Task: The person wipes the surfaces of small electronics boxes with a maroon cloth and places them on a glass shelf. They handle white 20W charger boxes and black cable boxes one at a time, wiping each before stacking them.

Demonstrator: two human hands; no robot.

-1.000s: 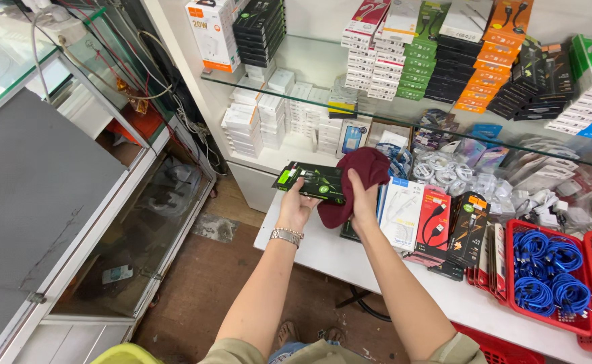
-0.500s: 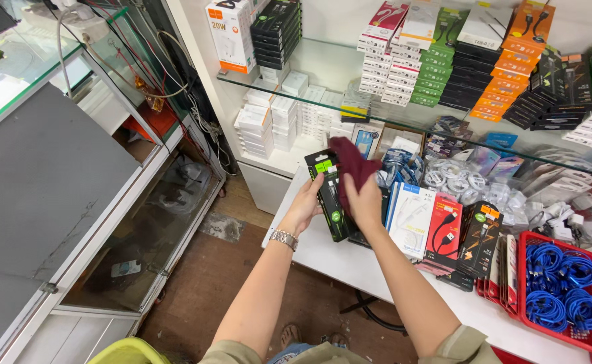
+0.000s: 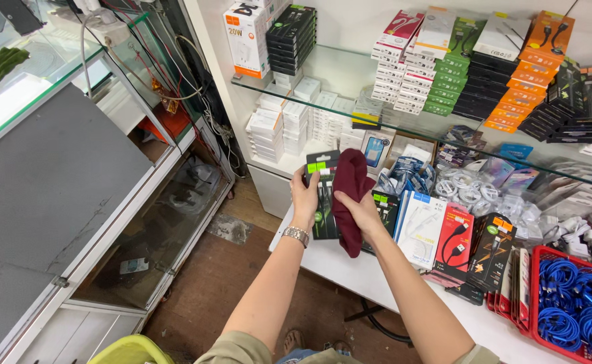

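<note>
Head view: hands wipe a boxed cable.
Left hand point(image 3: 304, 197) grips the black package point(image 3: 323, 195) upright; right hand point(image 3: 362, 210) presses the maroon cloth point(image 3: 350, 195) against it above the counter point(image 3: 350, 269).

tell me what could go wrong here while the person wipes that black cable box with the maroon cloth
The left hand pinches the black cable box by one edge only, so a firm rub from the right hand might twist it loose onto the floor. The maroon cloth hangs low beside the upright packs on the white counter and could perhaps snag and topple one. Both elbows work near the red basket.
</note>
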